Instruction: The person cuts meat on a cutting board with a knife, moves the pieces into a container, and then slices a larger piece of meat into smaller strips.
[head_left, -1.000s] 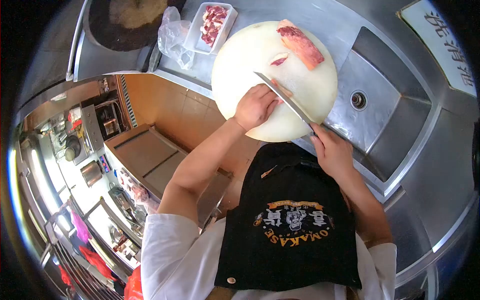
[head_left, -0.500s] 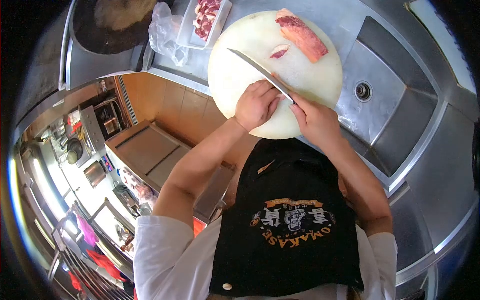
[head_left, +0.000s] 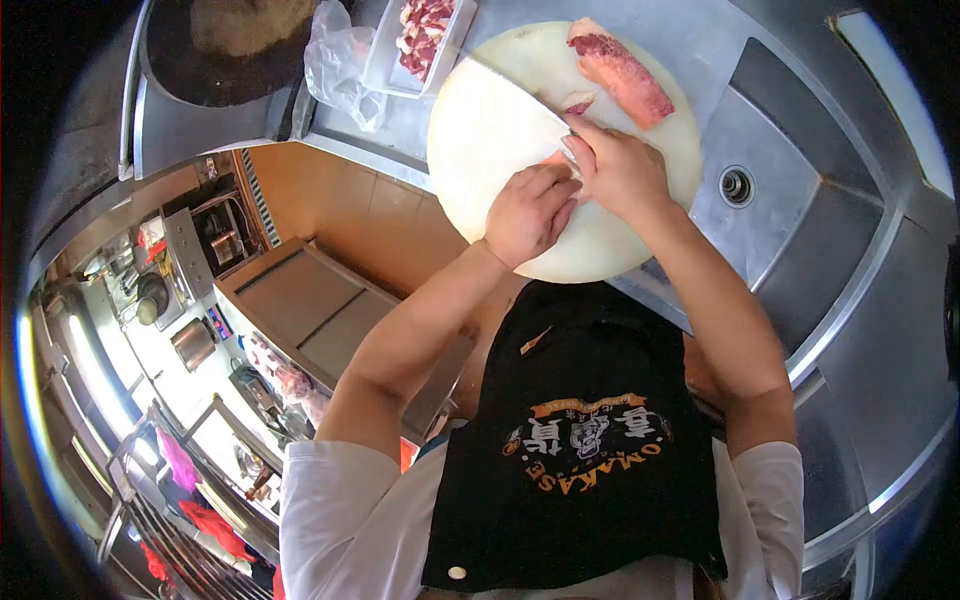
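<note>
My right hand is closed round the handle of a long kitchen knife, whose bright blade points to the upper left over a round white cutting board. Close beside it, my left hand has curled fingers pressed on a small piece of meat, mostly hidden under them. Just beyond the knife lies a small cut slice of meat. A thick, long chunk of red meat with a fatty side rests at the board's far right.
Behind the board's left side stands a clear plastic container with cut meat pieces. A crumpled plastic bag lies beside it. To the right is a steel sink; a large dark wok sits at upper left.
The knife and my right hand have moved up and away from my left hand, toward the small slice. My left hand has shifted slightly right and down. The whole view has shifted slightly.
</note>
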